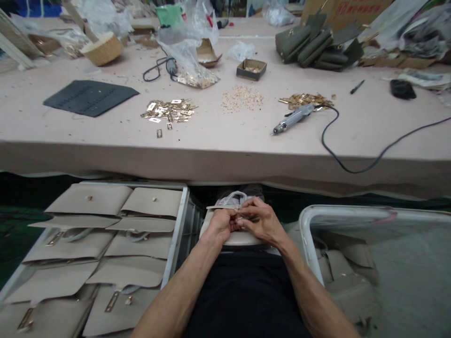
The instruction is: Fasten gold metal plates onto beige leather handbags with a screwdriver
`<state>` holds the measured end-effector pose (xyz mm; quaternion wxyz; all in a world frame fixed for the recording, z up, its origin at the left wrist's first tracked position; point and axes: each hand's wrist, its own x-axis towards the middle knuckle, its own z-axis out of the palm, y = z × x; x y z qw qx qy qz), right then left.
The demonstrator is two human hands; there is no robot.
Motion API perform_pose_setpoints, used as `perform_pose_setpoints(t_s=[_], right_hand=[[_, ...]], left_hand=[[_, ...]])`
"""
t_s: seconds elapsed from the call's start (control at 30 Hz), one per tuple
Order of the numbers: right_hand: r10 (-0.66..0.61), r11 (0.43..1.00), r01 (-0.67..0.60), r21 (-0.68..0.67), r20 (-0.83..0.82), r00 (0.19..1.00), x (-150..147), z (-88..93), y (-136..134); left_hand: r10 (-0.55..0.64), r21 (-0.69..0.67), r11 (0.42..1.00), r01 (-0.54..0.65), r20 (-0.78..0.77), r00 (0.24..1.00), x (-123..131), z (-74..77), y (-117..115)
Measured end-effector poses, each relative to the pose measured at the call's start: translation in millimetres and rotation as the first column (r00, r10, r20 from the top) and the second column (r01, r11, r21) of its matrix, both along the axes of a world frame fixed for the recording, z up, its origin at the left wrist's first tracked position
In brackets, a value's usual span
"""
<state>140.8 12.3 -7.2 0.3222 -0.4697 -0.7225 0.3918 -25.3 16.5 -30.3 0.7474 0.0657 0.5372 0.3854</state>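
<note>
A beige handbag (243, 238) rests on my lap, partly covered by my hands and forearms. My left hand (223, 223) is closed at the bag's upper part, its fingertips pinched near the flap. Close beside it, my right hand (260, 218) bends its fingers toward the same spot, thumb and fingers drawn together. Whatever small part lies between the fingertips is hidden. Behind the hands a pale looped handle (237, 196) shows.
Left stands a crate (183, 206) of beige bags with gold fittings; right, a white bin (306, 234) holding more bags. The table (218, 141) carries an electric screwdriver (294, 118) with cable, gold metal plates (171, 110), tiny screws (242, 98), a black sheet (89, 97) and dark green pieces (310, 44).
</note>
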Motion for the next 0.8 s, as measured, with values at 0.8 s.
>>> perform_pose_setpoints(t_s=[0.8], right_hand=[[0.011, 0.986, -0.060, -0.153, -0.300, 0.954, -7.9, 22.1, 42.3]], left_hand=[[0.288, 0.543, 0.828, 0.142, -0.628, 0.723, 6.6, 39.1, -33.4]])
